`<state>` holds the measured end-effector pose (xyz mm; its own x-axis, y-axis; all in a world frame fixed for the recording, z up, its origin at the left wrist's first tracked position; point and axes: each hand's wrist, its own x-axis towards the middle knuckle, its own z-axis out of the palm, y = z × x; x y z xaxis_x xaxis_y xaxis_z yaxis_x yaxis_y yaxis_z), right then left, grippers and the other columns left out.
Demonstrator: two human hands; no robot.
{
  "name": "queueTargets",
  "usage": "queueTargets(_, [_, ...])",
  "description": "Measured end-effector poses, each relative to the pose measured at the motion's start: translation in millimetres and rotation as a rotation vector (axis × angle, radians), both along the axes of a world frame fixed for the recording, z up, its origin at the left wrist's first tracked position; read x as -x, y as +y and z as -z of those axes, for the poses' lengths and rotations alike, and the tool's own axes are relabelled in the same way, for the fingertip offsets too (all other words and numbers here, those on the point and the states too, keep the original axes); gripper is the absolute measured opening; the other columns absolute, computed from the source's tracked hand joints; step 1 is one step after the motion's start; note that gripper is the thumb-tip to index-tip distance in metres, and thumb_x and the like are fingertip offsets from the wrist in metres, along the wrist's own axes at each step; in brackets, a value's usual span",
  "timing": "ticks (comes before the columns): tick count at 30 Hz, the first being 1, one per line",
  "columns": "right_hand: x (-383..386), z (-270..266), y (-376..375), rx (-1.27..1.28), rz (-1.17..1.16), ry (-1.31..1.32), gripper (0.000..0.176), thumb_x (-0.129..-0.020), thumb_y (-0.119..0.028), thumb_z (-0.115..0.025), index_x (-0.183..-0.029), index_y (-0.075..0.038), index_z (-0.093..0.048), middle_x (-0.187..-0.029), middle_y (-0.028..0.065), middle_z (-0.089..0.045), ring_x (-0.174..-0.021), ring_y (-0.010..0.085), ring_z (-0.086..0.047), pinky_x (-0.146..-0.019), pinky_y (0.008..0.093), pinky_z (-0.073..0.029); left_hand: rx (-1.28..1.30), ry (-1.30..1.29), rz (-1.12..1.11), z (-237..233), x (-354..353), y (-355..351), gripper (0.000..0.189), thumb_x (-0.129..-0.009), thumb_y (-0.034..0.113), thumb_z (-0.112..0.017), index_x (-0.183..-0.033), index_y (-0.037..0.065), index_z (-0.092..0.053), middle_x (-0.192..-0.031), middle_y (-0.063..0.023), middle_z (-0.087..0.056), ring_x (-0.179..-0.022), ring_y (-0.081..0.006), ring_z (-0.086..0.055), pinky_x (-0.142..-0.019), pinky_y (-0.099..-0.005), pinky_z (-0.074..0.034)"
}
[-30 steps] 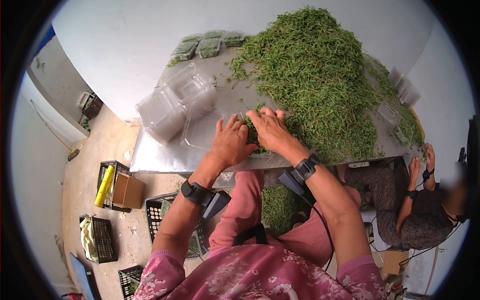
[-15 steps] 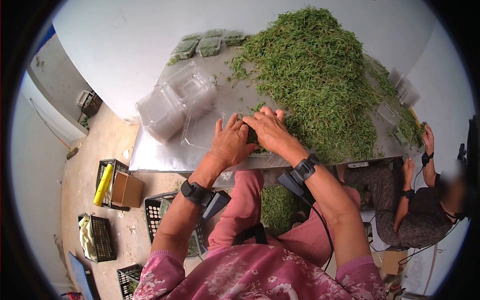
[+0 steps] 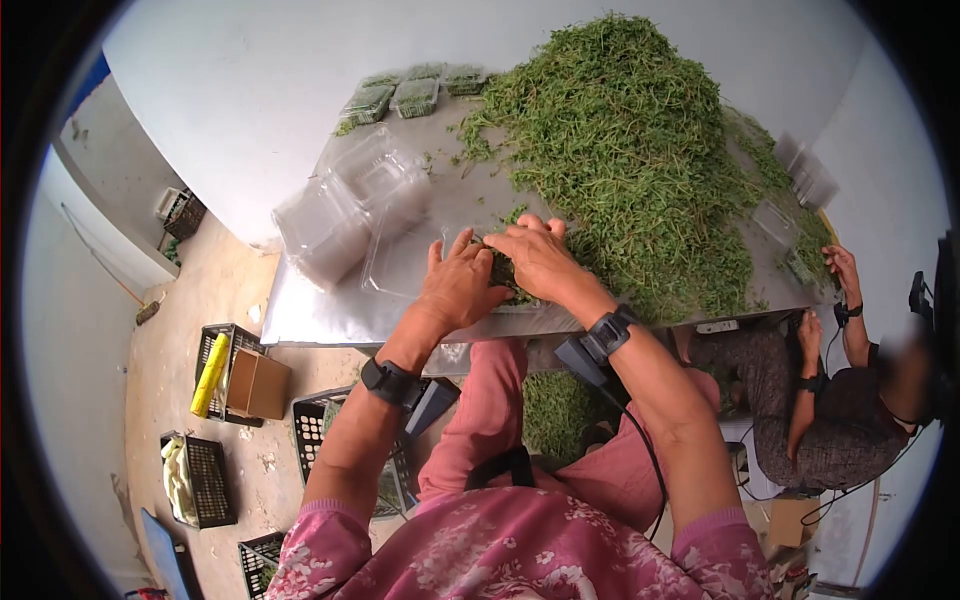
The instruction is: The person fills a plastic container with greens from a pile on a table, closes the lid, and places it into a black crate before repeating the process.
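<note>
My left hand (image 3: 455,287) lies over the left side of a small bunch of green sprigs (image 3: 502,272), fingers spread and thumb reaching across its near edge. From the right, my right hand (image 3: 540,262) rests on the same greens with its fingers apart and slightly bent. The sprigs appear to sit in a clear plastic box whose open lid (image 3: 392,262) lies flat to the left. Most of that box is hidden under my hands. Just beyond my right hand rises a big heap of green sprigs (image 3: 630,160).
Stacked clear boxes (image 3: 320,225) stand at the left of the metal table (image 3: 310,318). Several filled boxes (image 3: 415,97) sit at the back. Black crates (image 3: 208,480) stand on the floor. A co-worker's hand (image 3: 842,268) is at the right edge.
My hands stay almost in place on the greens, with only slight finger movement. The co-worker's raised hand has shifted a little left, and its fingers look more spread.
</note>
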<state>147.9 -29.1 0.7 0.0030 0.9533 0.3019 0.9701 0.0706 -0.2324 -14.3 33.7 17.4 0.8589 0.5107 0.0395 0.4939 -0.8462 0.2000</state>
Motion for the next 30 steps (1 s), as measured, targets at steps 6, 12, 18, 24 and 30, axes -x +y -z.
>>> queueTargets(6, [-24.2,-14.8,-7.1,-0.256,0.012,0.148,0.038,-0.077,0.005,-0.053,-0.106,-0.011,-0.069,-0.101,0.0064,-0.067,-0.106,0.0259,-0.057,-0.086,0.0414,-0.035,0.000,0.009,-0.002,-1.9,-0.3,0.9,0.053,-0.084,0.045,-0.067,-0.110,0.000,-0.057,-0.130,-0.0160,-0.053,-0.143,-0.0348,-0.027,-0.107,-0.0616,-0.024])
queueTargets(12, [-26.3,-26.4,-26.7,-0.053,0.088,0.281,0.023,-0.087,-0.009,-0.056,-0.107,-0.011,-0.068,-0.106,0.0074,-0.068,-0.110,0.0290,-0.056,-0.097,0.0465,-0.036,0.023,-0.037,0.005,1.4,0.8,2.4,0.053,-0.083,0.044,-0.068,-0.110,-0.001,-0.056,-0.129,-0.0160,-0.053,-0.142,-0.0354,-0.027,-0.108,-0.0606,-0.023])
queueTargets(18, [-24.3,-30.7,-30.5,0.009,0.100,0.323,0.025,-0.088,-0.023,-0.064,-0.108,-0.009,-0.067,-0.110,0.0102,-0.067,-0.114,0.0302,-0.056,-0.102,0.0487,-0.033,0.000,-0.135,0.017,-8.9,9.4,-3.0,0.059,-0.083,0.039,-0.068,-0.124,-0.002,-0.054,-0.136,-0.0174,-0.050,-0.140,-0.0346,-0.032,-0.110,-0.0574,-0.023])
queueTargets(24, [-17.8,-27.0,-28.8,0.011,0.072,0.316,0.029,-0.086,-0.027,-0.067,-0.109,-0.009,-0.067,-0.110,0.0086,-0.065,-0.114,0.0280,-0.053,-0.099,0.0450,-0.033,-0.157,-0.304,-0.004,-14.9,34.3,-23.7,0.055,-0.084,0.029,-0.069,-0.128,0.000,-0.052,-0.135,-0.0179,-0.051,-0.133,-0.0320,-0.042,-0.111,-0.0562,-0.024])
queueTargets(30, [-11.4,-14.6,-23.9,0.029,0.056,0.180,0.030,-0.082,-0.024,-0.070,-0.108,-0.011,-0.067,-0.111,0.0067,-0.063,-0.113,0.0256,-0.052,-0.097,0.0438,-0.032,-0.202,-0.221,0.055,0.5,49.2,-52.0,0.054,-0.083,0.028,-0.070,-0.128,0.002,-0.052,-0.134,-0.0152,-0.054,-0.132,-0.0306,-0.044,-0.112,-0.0559,-0.023])
